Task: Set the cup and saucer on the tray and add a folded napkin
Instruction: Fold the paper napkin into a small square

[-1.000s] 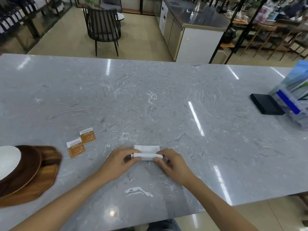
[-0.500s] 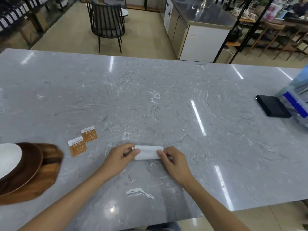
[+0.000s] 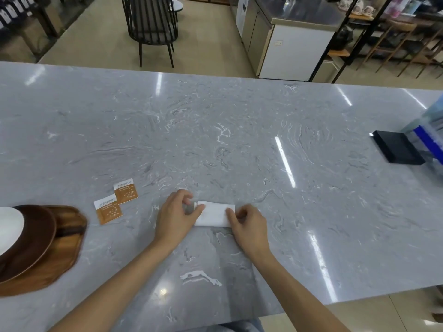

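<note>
A white napkin point(image 3: 214, 213), folded into a small rectangle, lies flat on the grey marble table near the front middle. My left hand point(image 3: 176, 215) presses its left end with thumb and fingertips. My right hand point(image 3: 249, 227) holds down its right end. At the far left edge a wooden tray point(image 3: 62, 248) carries a dark brown saucer point(image 3: 36, 238) with part of a white dish or cup point(image 3: 9, 230) on it, cut off by the frame.
Two orange-and-white sachets point(image 3: 116, 202) lie between the tray and the napkin. A black box point(image 3: 396, 149) and a clear blue-striped holder point(image 3: 429, 137) stand at the right edge. A black chair point(image 3: 151, 27) and counters stand beyond the table.
The napkin's near fold has been laid over and flattened, so it now lies as one flat rectangle. Both hands stayed at its ends, pressing down.
</note>
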